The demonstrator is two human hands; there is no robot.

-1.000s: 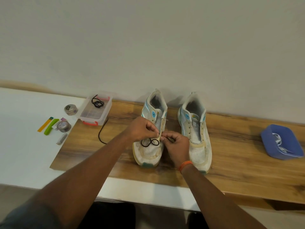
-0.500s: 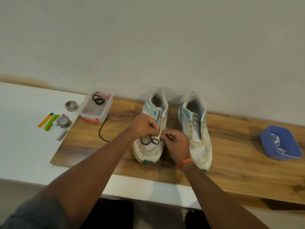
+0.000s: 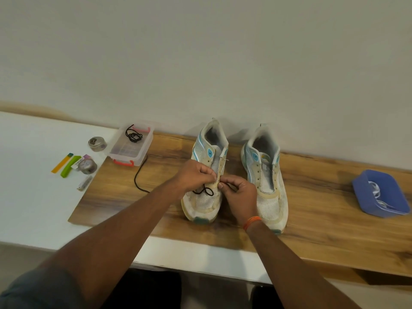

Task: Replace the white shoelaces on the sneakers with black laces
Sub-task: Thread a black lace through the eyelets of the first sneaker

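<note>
Two white sneakers stand side by side on the wooden counter (image 3: 312, 219). Over the left sneaker (image 3: 204, 197), the left hand (image 3: 196, 177) and right hand (image 3: 239, 195) pinch a black lace (image 3: 206, 191) at its eyelets. The right sneaker (image 3: 266, 179) is unlaced. A blue tray (image 3: 365, 197) holds white laces (image 3: 376, 191).

The left hand (image 3: 196, 176) and right hand (image 3: 239, 194) cover the lower eyelets of the left sneaker (image 3: 206, 175), so where the black lace (image 3: 206, 191) enters them cannot be told. Its run toward the clear box (image 3: 131, 144) vanishes under the left forearm, and the label on the tape roll (image 3: 85, 167) is too small to read
</note>
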